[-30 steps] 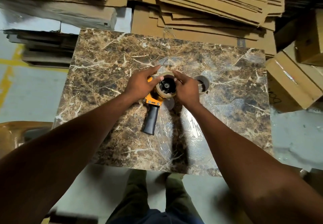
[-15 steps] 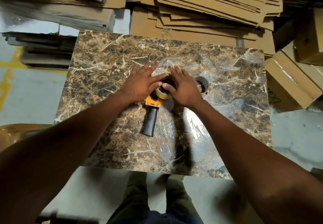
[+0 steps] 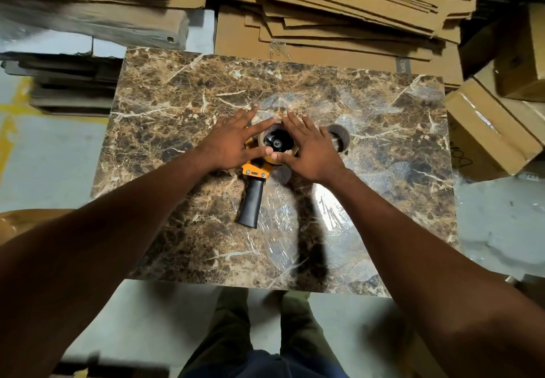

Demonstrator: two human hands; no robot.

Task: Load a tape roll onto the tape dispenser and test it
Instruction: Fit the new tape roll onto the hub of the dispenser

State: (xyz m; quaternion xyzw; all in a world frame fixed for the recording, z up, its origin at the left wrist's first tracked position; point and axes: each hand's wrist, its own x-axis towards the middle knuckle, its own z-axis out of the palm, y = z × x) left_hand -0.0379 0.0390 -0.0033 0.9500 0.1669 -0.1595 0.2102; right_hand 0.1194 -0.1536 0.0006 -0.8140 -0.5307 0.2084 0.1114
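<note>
Tape roll (image 3: 275, 141) sits around the black hub of the tape dispenser (image 3: 256, 171), which lies flat near the middle of the marbled worktop (image 3: 165, 106), its black handle pointing toward the near edge. Head view: the left hand (image 3: 233, 147) lies palm down on the roll's left side, fingers (image 3: 259, 128) spread and straight, thumb tip on the roll's near rim. The right hand (image 3: 309, 152) mirrors it on the right side, fingers splayed flat, thumb meeting the left thumb at the near rim. Neither hand is curled around anything; both seem to press down on the roll, though actual contact under the palms is hidden. A second roll or empty core (image 3: 339, 138) lies just beyond the right hand. Flattened cardboard (image 3: 354, 8) is stacked past the far edge, and closed boxes (image 3: 486, 132) stand off the right edge.
</note>
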